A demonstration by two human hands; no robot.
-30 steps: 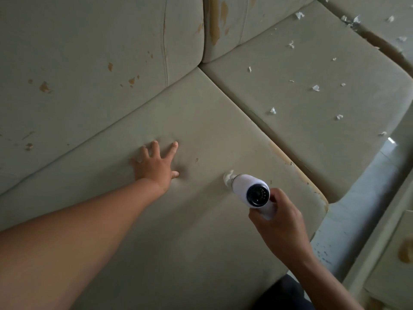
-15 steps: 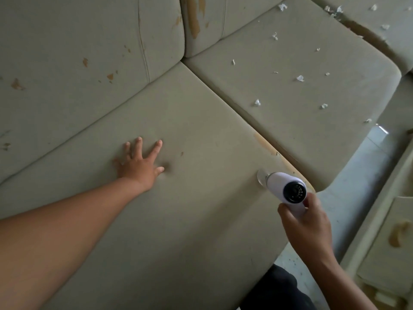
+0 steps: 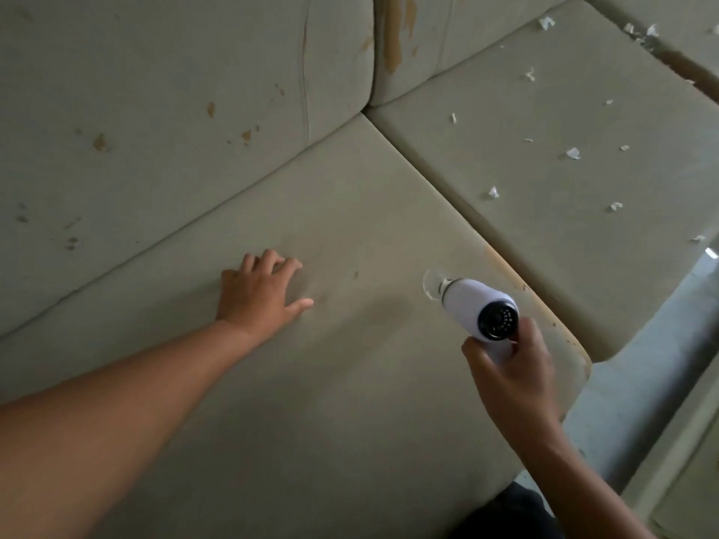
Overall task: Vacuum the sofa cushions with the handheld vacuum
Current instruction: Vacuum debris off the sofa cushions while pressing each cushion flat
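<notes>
A white handheld vacuum (image 3: 472, 301) with a black rear end points its clear nozzle down at the near beige seat cushion (image 3: 350, 383), close to the cushion's right edge. My right hand (image 3: 509, 377) grips the vacuum's handle from below. My left hand (image 3: 260, 291) rests palm-down on the same cushion, fingers curled a little, well left of the nozzle. The neighbouring seat cushion (image 3: 564, 235) to the right carries several white paper scraps (image 3: 493, 192).
Stained back cushions (image 3: 175, 110) rise behind the seat. A dark gap (image 3: 677, 68) with more scraps runs at the top right. Pale floor (image 3: 638, 387) shows at the right, past the sofa's front edge, beside another cushioned piece (image 3: 696, 480).
The vacuum swept right toward the cushion's edge, then came back slightly left. My left hand's fingers, spread flat before, are now curled closer together.
</notes>
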